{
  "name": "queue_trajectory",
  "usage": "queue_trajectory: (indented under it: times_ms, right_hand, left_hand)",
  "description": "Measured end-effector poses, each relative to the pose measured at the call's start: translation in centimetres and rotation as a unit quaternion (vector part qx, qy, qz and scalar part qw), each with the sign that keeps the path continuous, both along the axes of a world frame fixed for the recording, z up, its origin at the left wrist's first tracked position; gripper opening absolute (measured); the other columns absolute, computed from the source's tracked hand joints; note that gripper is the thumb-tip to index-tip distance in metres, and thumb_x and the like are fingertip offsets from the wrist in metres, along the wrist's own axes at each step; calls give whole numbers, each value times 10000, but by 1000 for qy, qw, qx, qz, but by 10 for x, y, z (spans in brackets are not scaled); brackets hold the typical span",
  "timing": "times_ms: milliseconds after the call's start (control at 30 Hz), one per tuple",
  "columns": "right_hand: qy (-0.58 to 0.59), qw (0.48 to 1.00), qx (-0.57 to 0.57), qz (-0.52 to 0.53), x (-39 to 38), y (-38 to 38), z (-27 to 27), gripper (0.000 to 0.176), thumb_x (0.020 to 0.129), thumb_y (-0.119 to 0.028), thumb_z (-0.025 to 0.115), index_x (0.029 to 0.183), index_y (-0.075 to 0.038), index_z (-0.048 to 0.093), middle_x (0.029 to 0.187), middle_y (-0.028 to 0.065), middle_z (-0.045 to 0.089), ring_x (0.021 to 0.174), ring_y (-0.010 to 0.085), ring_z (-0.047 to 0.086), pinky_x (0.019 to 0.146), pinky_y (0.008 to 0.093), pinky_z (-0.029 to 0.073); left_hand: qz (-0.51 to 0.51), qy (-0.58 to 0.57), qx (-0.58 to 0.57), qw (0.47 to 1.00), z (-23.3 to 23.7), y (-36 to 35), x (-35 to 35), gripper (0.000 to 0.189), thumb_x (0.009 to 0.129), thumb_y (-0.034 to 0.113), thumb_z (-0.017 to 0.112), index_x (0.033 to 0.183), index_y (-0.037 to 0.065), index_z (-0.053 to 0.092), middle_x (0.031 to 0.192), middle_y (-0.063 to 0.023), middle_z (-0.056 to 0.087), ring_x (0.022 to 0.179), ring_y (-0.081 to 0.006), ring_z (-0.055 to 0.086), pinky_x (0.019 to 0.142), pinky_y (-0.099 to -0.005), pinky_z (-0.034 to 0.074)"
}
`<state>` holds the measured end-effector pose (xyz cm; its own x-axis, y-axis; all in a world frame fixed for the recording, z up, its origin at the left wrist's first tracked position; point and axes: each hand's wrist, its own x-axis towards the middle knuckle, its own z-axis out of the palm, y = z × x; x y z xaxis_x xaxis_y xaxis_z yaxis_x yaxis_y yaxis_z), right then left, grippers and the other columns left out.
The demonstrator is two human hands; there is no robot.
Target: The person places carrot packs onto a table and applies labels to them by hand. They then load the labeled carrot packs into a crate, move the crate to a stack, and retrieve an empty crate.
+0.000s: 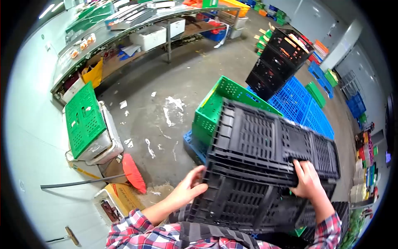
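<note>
Two black slatted plastic crates, seemingly folded flat, fill the space in front of me: an upper one [257, 137] and a lower one [240, 201]. My right hand [306, 178] grips the upper crate's near edge, its fingers hooked into a slot. Beside the crates' left end is my left hand [192, 186], fingers apart and thumb stretched toward the lower crate; it holds nothing. Behind the black crates stands a green perforated crate [205, 118], partly covered by them, above a blue pallet [192, 145].
Tall stacked black crates [277, 62] stand on blue pallets [296, 103] beyond. At left are a green-lidded white box [85, 120], a red broom [133, 173] and a cardboard box [124, 199]. A long metal table [124, 35] runs along the back left. White scraps litter the floor.
</note>
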<state>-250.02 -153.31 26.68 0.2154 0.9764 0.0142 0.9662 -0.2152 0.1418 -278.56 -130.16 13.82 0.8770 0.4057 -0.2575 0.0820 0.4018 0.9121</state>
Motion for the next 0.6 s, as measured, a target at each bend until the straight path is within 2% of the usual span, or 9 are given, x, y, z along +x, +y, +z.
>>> queue_trajectory:
  times_ms: [33, 67, 200, 267, 333, 400, 433, 467, 600]
  right_hand:
    - [0, 999, 5, 33, 2, 39, 1, 822, 425, -192, 769, 1148, 31, 450, 955, 178, 485, 906, 342, 482, 827, 407, 404]
    - [5, 998, 16, 68, 5, 77, 1, 813, 437, -195, 761, 1151, 33, 447, 942, 175, 496, 899, 341, 490, 824, 407, 403]
    - [63, 970, 59, 227, 11, 233, -11, 692, 479, -145, 718, 1092, 37, 451, 832, 154, 525, 778, 331, 521, 698, 406, 418]
    - [82, 944, 112, 299, 20, 310, -38, 664, 478, -126, 697, 1074, 41, 455, 798, 144, 513, 740, 313, 515, 670, 406, 414]
    - [108, 911, 168, 362, 16, 396, -58, 640, 501, -159, 692, 1063, 50, 468, 815, 150, 505, 752, 308, 507, 673, 391, 407]
    - [121, 897, 199, 376, 6, 479, -65, 681, 499, -185, 693, 1094, 38, 448, 836, 143, 506, 787, 300, 507, 695, 382, 401]
    - [141, 895, 199, 374, -1, 514, -69, 686, 496, -189, 692, 1095, 40, 448, 846, 144, 506, 799, 298, 505, 707, 383, 398]
    - [159, 891, 199, 375, -7, 548, -72, 691, 493, -193, 692, 1095, 43, 448, 855, 145, 506, 811, 295, 503, 719, 383, 394]
    - [210, 868, 211, 397, -37, 633, -104, 722, 470, -227, 706, 1083, 62, 455, 899, 169, 496, 843, 308, 493, 745, 385, 393]
  left_hand:
    - [38, 20, 37, 998, -3, 16, -11, 760, 793, 210, 653, 1370, 48, 185, 1313, -164, 343, 1154, -209, 400, 951, -324, 345]
    - [103, 33, -18, 994, 5, 29, -21, 778, 775, 184, 666, 1368, 38, 184, 1302, -150, 350, 1146, -216, 408, 955, -339, 344]
    - [215, 42, 19, 975, -10, 99, -58, 650, 777, 135, 612, 1307, -35, 277, 1231, -133, 437, 1103, -206, 453, 942, -319, 359]
    - [312, 38, 9, 949, -13, 134, -69, 557, 778, 107, 563, 1260, -56, 337, 1155, -119, 498, 1054, -201, 487, 920, -310, 378]
    - [371, 25, 39, 928, -22, 186, -80, 533, 763, 112, 562, 1243, -21, 374, 1120, -118, 528, 1013, -215, 514, 887, -327, 401]
    - [482, 137, 70, 863, 39, 227, -54, 490, 855, 343, 499, 1139, -55, 490, 1062, -174, 545, 918, -236, 524, 802, -334, 431]
    - [470, 147, 88, 866, 53, 251, -54, 603, 848, 390, 478, 1205, -90, 406, 1203, -202, 453, 1031, -291, 473, 880, -367, 392]
    - [495, 127, 32, 859, 61, 277, -59, 600, 833, 356, 513, 1254, -48, 373, 1215, -209, 441, 1036, -317, 474, 885, -403, 397]
    - [544, 122, 66, 827, 56, 343, -102, 611, 820, 337, 537, 1285, -13, 351, 1235, -219, 422, 1052, -345, 464, 900, -436, 390]
